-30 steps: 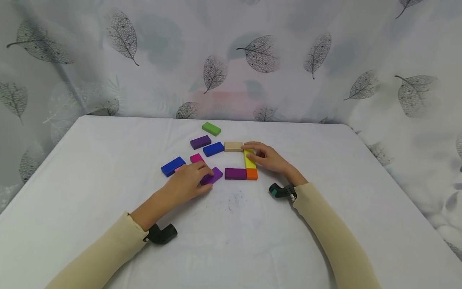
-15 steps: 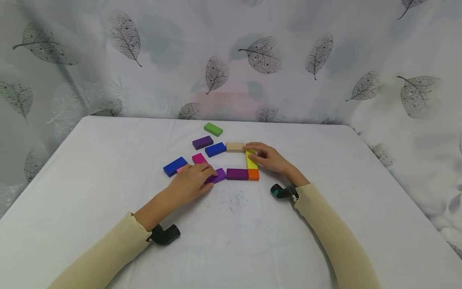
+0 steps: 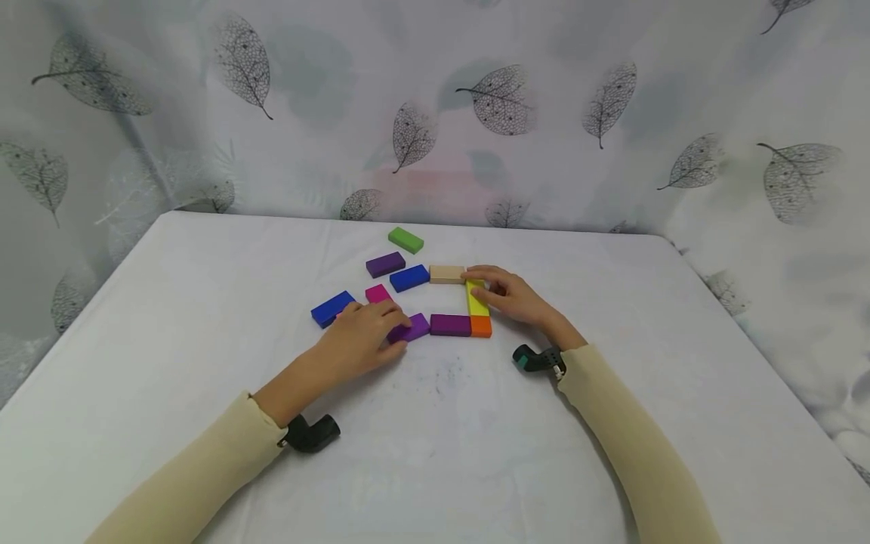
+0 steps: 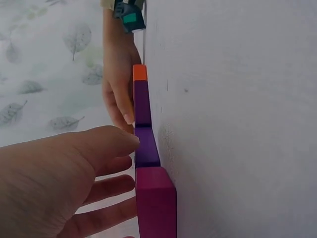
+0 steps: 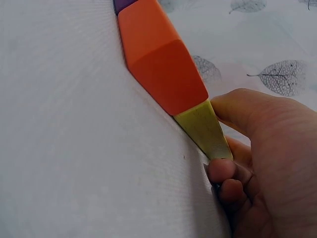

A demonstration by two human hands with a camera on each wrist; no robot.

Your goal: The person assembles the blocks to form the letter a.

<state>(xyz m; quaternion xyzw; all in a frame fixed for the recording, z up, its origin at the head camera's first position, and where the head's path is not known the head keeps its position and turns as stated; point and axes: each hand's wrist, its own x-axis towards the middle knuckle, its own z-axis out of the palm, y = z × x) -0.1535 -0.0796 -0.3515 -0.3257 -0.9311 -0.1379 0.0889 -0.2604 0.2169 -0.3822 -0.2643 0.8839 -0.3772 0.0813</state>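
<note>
My left hand [image 3: 360, 332] pinches a violet block [image 3: 416, 328], its thumb on the near side. The violet block's right end meets a dark purple block [image 3: 450, 326], followed by an orange block [image 3: 480, 326] at the corner. A magenta block [image 4: 156, 203] lies beside my left fingers, partly covered by the hand in the head view. My right hand [image 3: 516, 297] grips a yellow block [image 5: 205, 129] that runs back from the orange one. Its index fingertip lies at the right end of a tan block [image 3: 446, 274].
A blue block [image 3: 409, 278] joins the tan block's left end. Behind it lie another purple block [image 3: 385, 264] and a green block [image 3: 405, 240]. A second blue block [image 3: 333, 309] is left of my left hand. A leaf-print curtain [image 3: 299, 98] hangs behind the white table [image 3: 435, 438].
The violet block has slid right with my left hand, and the gap between it and the dark purple block has closed. My right hand stays at the yellow block. The head view shifts slightly.
</note>
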